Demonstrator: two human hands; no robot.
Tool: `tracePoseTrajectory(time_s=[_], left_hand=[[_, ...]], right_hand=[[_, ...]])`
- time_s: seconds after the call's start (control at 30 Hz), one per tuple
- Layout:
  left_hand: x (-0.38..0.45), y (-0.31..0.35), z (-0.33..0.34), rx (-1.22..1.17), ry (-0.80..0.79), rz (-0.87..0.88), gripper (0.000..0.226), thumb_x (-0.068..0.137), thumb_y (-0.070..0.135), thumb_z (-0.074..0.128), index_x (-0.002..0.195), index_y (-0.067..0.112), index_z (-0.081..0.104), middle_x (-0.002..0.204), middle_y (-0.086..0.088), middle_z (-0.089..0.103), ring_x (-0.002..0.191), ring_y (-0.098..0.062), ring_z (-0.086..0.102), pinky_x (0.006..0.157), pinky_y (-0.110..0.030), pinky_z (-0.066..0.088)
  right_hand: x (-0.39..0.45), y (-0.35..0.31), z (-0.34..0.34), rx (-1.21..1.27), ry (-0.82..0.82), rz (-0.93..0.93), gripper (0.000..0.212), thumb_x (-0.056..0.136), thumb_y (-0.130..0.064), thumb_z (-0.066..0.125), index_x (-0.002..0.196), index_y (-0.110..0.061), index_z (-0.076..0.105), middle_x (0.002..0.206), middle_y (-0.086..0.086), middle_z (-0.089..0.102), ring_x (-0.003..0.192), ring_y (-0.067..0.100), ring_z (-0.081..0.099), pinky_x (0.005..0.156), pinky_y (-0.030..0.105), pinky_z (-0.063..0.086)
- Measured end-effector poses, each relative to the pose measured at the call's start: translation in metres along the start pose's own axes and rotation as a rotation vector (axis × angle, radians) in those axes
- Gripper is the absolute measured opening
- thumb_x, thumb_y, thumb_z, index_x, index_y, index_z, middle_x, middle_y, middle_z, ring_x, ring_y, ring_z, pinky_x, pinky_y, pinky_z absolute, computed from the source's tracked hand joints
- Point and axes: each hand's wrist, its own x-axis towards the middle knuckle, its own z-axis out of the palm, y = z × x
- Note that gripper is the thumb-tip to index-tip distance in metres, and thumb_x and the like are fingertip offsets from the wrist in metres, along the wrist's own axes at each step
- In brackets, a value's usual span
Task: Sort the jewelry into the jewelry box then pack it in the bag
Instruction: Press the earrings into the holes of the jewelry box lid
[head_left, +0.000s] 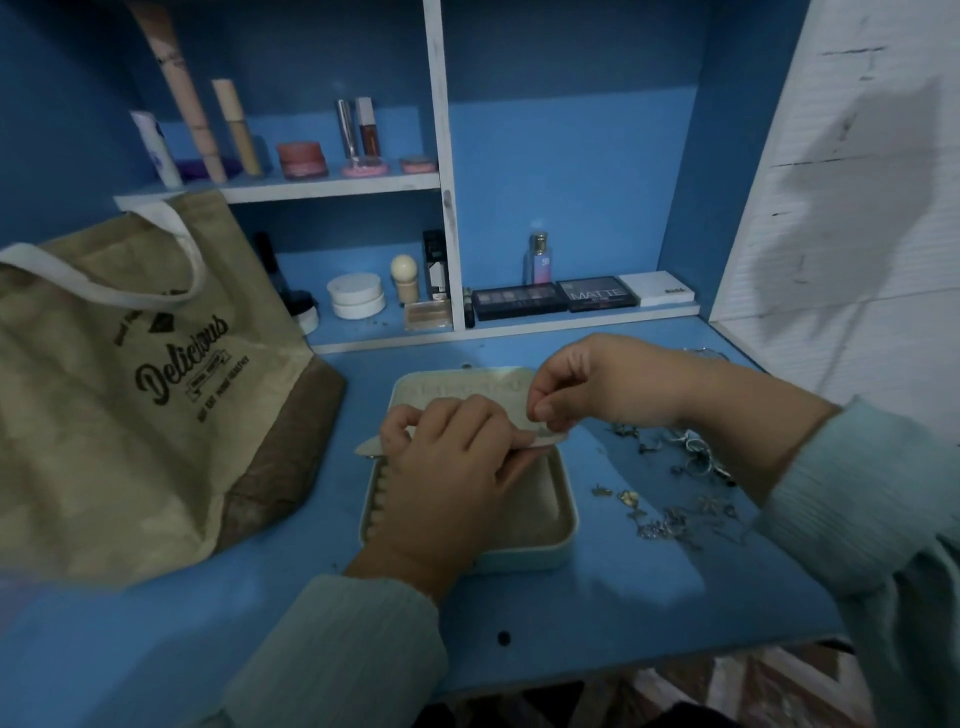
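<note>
Two hands (457, 457) cover the jewelry box (563, 525), bag (135, 395) beside it.

One jewelry box (563, 525), one bag (130, 415), two eyeshadow palettes (519, 301) (jewelry uncountable).

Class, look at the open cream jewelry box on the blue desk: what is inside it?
Inside the cream jewelry box, pale ring rolls line its left side. The left hand covers the middle, so any jewelry there cannot be seen.

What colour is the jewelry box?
Pale cream jewelry box, seen in the head view.
</note>
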Motion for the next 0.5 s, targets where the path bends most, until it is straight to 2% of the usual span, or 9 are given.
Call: tracePoseTrajectory(time_s=[0.23, 0.5], left_hand=[[-0.0041, 0.0004, 0.0, 0.016, 0.007, 0.018, 0.026, 0.082, 0.037, 0.061, 0.063, 0.02, 0.063, 0.071, 0.005, 0.062, 0.078, -0.015, 0.045, 0.077, -0.034, 0.025], [-0.005, 0.0018, -0.0014, -0.005, 0.012, 0.02, 0.026, 0.083, 0.034, 0.061, 0.063, 0.018, 0.059, 0.07, 0.005, 0.061, 0.077, -0.015, 0.045, 0.075, -0.035, 0.026]], right_hand=[[-0.0038, -0.0033, 0.0015, -0.077, -0.029, 0.0, 0.016, 0.086, -0.015, 0.063, 0.076, -0.027, 0.065, 0.075, -0.008, 0.067, 0.062, -0.009, 0.058, 0.063, 0.002, 0.044], [-0.0089, -0.0047, 0.0035, -0.14, -0.014, -0.012, 0.009, 0.086, -0.011, 0.063, 0.085, -0.019, 0.067, 0.072, -0.011, 0.064, 0.048, -0.011, 0.052, 0.048, 0.001, 0.034]])
